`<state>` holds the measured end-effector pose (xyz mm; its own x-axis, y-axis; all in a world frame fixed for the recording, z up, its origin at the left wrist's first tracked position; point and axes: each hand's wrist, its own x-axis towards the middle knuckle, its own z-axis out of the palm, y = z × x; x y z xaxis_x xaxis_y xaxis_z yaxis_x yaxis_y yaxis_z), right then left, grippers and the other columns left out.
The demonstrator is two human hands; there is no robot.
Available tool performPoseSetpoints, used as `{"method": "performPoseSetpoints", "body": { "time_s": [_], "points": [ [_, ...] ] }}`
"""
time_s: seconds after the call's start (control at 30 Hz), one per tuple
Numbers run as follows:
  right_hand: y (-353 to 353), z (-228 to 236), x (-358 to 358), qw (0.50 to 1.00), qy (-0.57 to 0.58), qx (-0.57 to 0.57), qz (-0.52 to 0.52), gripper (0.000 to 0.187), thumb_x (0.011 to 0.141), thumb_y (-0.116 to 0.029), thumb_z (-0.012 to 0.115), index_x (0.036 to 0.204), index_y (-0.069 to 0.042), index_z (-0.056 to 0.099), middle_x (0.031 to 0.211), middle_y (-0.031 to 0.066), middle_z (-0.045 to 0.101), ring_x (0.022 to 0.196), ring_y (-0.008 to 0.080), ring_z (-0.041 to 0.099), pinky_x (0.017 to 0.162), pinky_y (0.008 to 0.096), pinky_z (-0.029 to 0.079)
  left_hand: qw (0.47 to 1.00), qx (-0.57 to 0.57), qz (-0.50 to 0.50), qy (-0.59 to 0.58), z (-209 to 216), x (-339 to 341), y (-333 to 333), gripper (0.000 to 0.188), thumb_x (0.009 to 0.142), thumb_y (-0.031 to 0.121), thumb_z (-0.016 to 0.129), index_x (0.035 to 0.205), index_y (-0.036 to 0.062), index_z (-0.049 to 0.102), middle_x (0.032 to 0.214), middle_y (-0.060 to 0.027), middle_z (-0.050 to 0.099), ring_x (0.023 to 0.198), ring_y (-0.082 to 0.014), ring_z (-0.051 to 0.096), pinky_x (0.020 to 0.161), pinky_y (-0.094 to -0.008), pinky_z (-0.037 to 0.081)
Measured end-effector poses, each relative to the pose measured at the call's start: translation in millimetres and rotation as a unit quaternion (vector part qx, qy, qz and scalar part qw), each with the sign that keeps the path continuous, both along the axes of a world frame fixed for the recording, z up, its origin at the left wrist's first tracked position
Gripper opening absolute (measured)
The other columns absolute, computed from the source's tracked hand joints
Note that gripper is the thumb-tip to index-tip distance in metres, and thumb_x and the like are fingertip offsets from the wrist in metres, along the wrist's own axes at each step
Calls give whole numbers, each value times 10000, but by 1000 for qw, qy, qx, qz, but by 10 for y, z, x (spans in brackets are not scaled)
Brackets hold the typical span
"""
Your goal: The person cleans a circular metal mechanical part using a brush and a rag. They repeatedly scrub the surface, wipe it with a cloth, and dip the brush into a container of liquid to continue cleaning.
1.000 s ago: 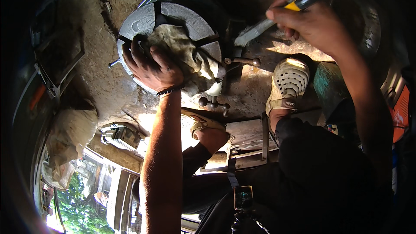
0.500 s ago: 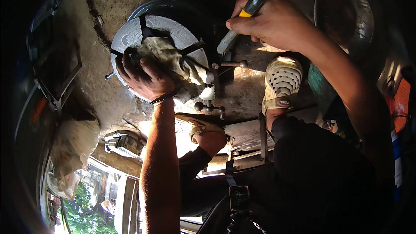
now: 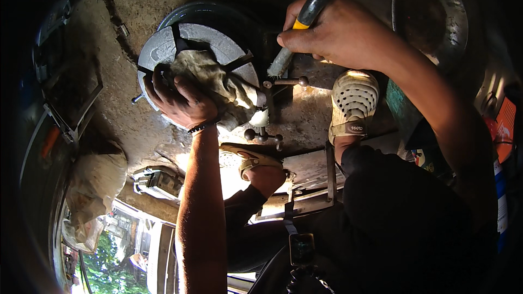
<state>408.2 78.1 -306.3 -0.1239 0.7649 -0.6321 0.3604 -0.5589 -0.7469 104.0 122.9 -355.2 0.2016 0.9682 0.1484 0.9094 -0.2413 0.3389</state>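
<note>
A round grey metal disc with slots (image 3: 159,47) stands at the left of centre. Over its middle lies a crumpled, dirty beige rag (image 3: 204,73). My left hand (image 3: 182,100) rests at the disc's left side, its curled fingers gripping the rag's edge; the fingertips are in shadow. In my right hand (image 3: 343,35) is a brush (image 3: 311,10) with a black handle and a yellow band. Its grey bristles point down and left, apart from the disc, just above a metal T-handle bar with a ball end (image 3: 294,81).
Another ball-ended handle (image 3: 264,136) juts out below the disc. My feet in beige clogs (image 3: 355,98) stand close by. A round metal pan (image 3: 457,27) lies at the far right. Plastic bags (image 3: 95,179) and a metal frame (image 3: 81,111) are on the left.
The brush has moved slightly left and down, and its handle has tipped more upright. My left hand and the rag have hardly moved.
</note>
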Motion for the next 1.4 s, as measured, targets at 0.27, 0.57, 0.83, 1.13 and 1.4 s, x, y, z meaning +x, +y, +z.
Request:
{"method": "performPoseSetpoints", "body": {
  "time_s": [0.27,0.57,0.83,1.13,1.4],
  "points": [
    [-137,64,223,996,24,-4,-86,226,919,-280,731,956,-59,710,634,4,607,550,88,581,519,264,444,1000,9,5,-8,-25,-17,-13,615,993,478,382,1305,-11,585,1393,-320,463,1336,-459,409,1131,-536,292],
    [-186,-141,156,992,-66,97,-52,302,870,-362,755,937,-70,719,765,64,679,701,174,652,644,329,500,1000,21,-4,-3,-27,33,-10,650,998,501,342,1280,-30,591,1369,-276,512,1334,-444,412,1135,-541,289],
    [-188,-89,-56,994,-37,73,-71,200,843,-262,743,878,-65,736,758,87,682,707,214,667,697,339,519,1000,1,5,6,-42,5,-16,704,1003,539,329,1322,-42,566,1437,-296,452,1377,-429,392,1148,-534,285],
    [-202,-60,-55,989,-30,141,-44,181,845,-241,733,852,-60,737,770,89,697,723,207,683,715,339,537,1000,3,-6,-1,-94,-79,-3,693,1008,534,340,1312,-43,573,1425,-299,463,1368,-431,404,1136,-538,301],
    [-191,23,51,989,-3,144,-21,203,855,-262,744,891,-63,732,809,79,705,745,203,685,714,339,537,1000,22,-7,-6,-106,-67,2,687,1009,551,347,1290,-25,595,1379,-262,524,1316,-419,460,1115,-539,335]
  ]
}}
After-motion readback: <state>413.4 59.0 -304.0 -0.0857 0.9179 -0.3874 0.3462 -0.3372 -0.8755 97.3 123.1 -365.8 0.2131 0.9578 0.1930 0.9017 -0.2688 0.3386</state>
